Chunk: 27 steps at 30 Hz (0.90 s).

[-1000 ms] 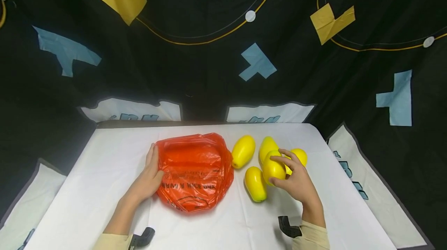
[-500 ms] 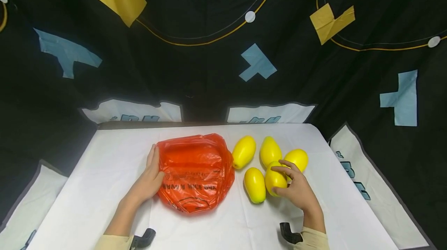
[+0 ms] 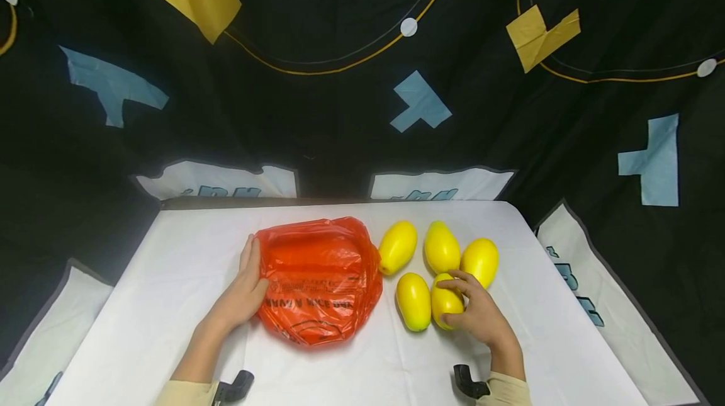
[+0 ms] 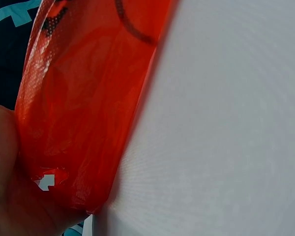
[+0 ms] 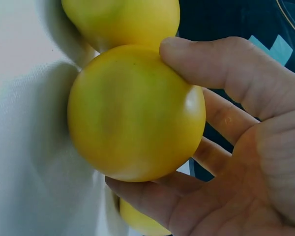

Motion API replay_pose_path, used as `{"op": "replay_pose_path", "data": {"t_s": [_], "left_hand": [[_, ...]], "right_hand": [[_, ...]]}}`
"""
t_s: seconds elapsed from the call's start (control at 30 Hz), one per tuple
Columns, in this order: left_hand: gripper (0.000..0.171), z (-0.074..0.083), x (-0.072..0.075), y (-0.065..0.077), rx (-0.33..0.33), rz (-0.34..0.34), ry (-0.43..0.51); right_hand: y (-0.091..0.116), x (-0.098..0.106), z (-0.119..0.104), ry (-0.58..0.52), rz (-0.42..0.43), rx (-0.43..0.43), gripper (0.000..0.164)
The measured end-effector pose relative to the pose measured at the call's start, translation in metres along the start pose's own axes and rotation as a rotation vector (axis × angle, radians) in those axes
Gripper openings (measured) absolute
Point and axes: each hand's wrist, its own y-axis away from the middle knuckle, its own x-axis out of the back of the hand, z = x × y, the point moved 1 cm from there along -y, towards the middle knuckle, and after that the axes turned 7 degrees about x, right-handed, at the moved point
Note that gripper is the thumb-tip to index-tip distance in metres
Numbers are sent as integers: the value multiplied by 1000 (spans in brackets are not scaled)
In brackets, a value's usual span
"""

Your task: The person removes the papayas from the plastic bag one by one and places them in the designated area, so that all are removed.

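Note:
My right hand (image 3: 479, 309) grips a yellow mango (image 3: 446, 300) between thumb and fingers. The right wrist view shows this mango (image 5: 135, 113) end-on, low by the white cloth, the thumb on one side and fingertips on the other. Close by on the cloth lie a front mango (image 3: 414, 301), two behind it, (image 3: 398, 247) and a middle mango (image 3: 441, 246), and a far-right mango (image 3: 481, 261). My left hand (image 3: 245, 290) lies along the left side of a puffed red plastic bag (image 3: 317, 280), fingers straight, thumb against it. The bag's contents are hidden.
A white cloth covers the table (image 3: 187, 255). Behind it hangs a black curtain (image 3: 317, 129) with blue and yellow patches. Dark wrist mounts (image 3: 235, 387) stick out near both sleeves.
My right hand has brought its mango down toward the near side, beside the front mango, uncovering the mangoes behind. The left hand and the red bag stay nearly still.

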Motion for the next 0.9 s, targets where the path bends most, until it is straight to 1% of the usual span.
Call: {"op": "replay_pose_path", "data": {"t_s": [0.17, 0.37, 0.47, 0.6, 0.67, 0.77, 0.83, 0.9], "left_hand": [[82, 2, 3, 0, -1, 3, -13], [81, 3, 4, 2, 12, 4, -21], [81, 2, 4, 2, 28, -1, -26], [80, 2, 6, 1, 23, 13, -36], [79, 2, 7, 0, 15, 35, -52], [79, 2, 11, -1, 1, 100, -102], [77, 4, 13, 0, -13, 164, -152], [75, 8, 16, 0, -45, 237, -208]], "right_hand": [[0, -2, 1, 4, -23, -31, 57], [1, 0, -3, -7, -65, -37, 58], [1, 3, -8, 9, -57, -37, 57], [-1, 10, -15, 80, 15, 2, 52], [-3, 14, -18, 115, 61, 15, 49], [-6, 17, -23, 145, 135, 14, 45], [-9, 18, -26, 170, 201, 20, 44], [-14, 18, -31, 213, 274, 38, 43]]}}
